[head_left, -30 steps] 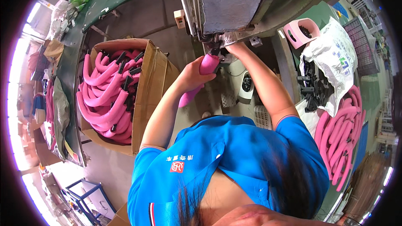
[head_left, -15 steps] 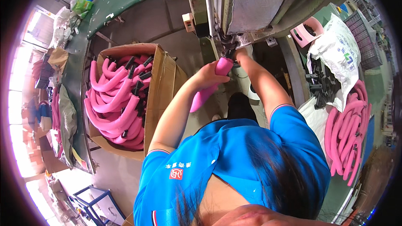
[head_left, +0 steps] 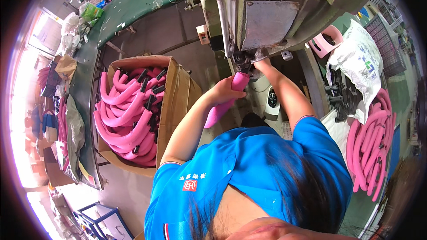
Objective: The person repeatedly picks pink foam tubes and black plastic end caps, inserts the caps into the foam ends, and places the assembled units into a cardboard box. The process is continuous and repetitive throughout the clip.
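My left hand [head_left: 223,91] is closed round a pink foam-covered tube [head_left: 217,115]. The tube's upper end sits right under the working head of a green-grey machine [head_left: 272,24], against dark metal parts [head_left: 242,60]. Whether the end is inside those parts or only touching them I cannot tell. My right hand [head_left: 262,65] reaches up beside the tube's end, close under the machine. Its fingers are mostly hidden there, so what they hold does not show.
On my left stands an open cardboard box [head_left: 179,91] of curved pink tubes [head_left: 122,120] with black ends. To the right are a white sack [head_left: 356,51], black parts [head_left: 341,100], a pink bin [head_left: 318,46] and more pink tubes [head_left: 369,146]. A green table [head_left: 133,6] extends behind.
The whole view has shifted, so the machine and box appear slightly lower. My left hand keeps its hold on the pink tube, and my right hand stays by the machine head.
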The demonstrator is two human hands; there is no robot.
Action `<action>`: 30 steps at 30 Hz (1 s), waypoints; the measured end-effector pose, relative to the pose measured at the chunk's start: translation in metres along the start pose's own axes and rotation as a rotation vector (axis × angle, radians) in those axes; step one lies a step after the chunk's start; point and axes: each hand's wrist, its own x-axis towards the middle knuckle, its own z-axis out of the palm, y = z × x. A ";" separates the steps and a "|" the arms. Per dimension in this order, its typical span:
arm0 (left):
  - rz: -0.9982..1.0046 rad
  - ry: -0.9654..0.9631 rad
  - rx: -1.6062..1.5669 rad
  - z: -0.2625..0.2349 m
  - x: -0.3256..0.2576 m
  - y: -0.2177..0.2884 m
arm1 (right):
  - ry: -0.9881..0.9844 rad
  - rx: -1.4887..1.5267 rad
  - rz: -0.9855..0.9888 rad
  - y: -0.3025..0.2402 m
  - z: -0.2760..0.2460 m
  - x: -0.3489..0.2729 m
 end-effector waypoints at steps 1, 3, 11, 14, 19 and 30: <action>-0.001 0.003 0.003 0.001 0.000 0.000 | 0.046 -0.059 -0.085 0.002 -0.001 0.001; -0.006 0.015 0.004 -0.001 0.002 -0.001 | 0.119 -0.105 -0.218 0.006 -0.001 0.001; 0.228 -0.046 0.264 -0.016 -0.019 0.022 | -0.381 1.410 0.087 -0.035 -0.058 -0.060; 0.016 -0.229 0.128 -0.015 -0.065 0.029 | -0.484 1.326 -0.020 -0.055 -0.086 -0.099; 0.195 0.271 0.294 -0.043 -0.159 0.008 | -0.356 1.184 -0.043 -0.076 -0.091 -0.119; -0.017 0.926 0.969 -0.114 -0.278 0.032 | -0.394 1.422 0.201 -0.083 -0.077 -0.116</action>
